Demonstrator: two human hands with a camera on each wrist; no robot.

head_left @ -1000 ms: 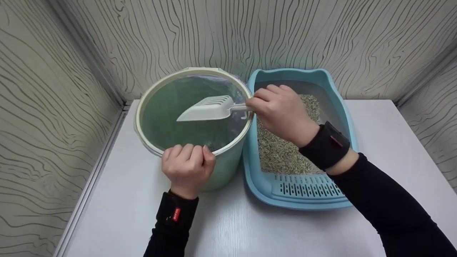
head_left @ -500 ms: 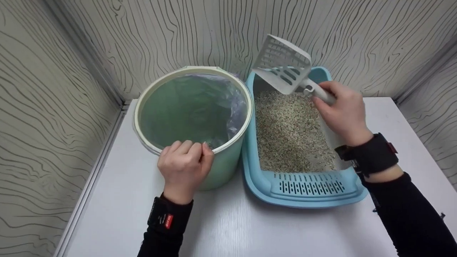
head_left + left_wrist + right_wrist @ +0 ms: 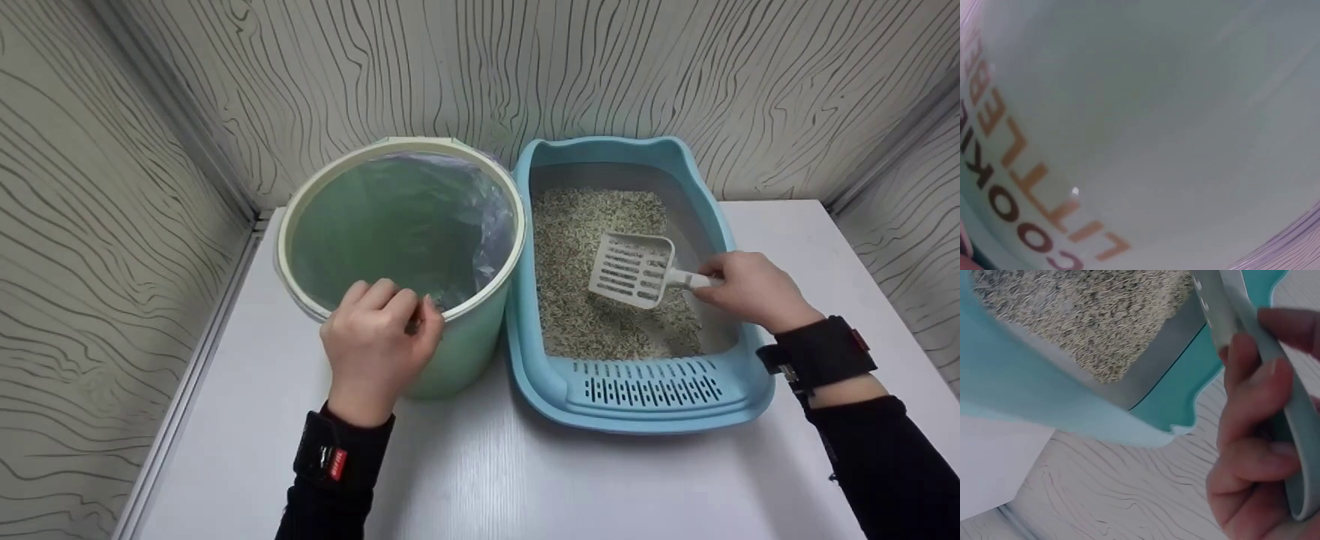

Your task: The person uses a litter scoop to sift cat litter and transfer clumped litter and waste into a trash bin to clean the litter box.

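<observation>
A pale green bin (image 3: 457,352) lined with a clear bag stands at the left of the white table. My left hand (image 3: 379,337) grips its near rim; the left wrist view shows only the bin wall (image 3: 1174,112) with brown lettering. Beside it sits a blue litter tray (image 3: 645,397) filled with pale litter (image 3: 577,225). My right hand (image 3: 750,289) holds the handle of a white slotted scoop (image 3: 630,268), whose head lies low over the litter. In the right wrist view my fingers (image 3: 1252,422) curl round the scoop handle (image 3: 1292,410) above the litter (image 3: 1084,315).
The white table (image 3: 465,480) is boxed in by wood-grain panels (image 3: 82,225) at the left, back and right. The bin and tray stand side by side, touching, near the back wall.
My right hand carried the scoop from over the bin, up past the tray's far end, then down onto the litter. My left hand stayed on the bin rim.
</observation>
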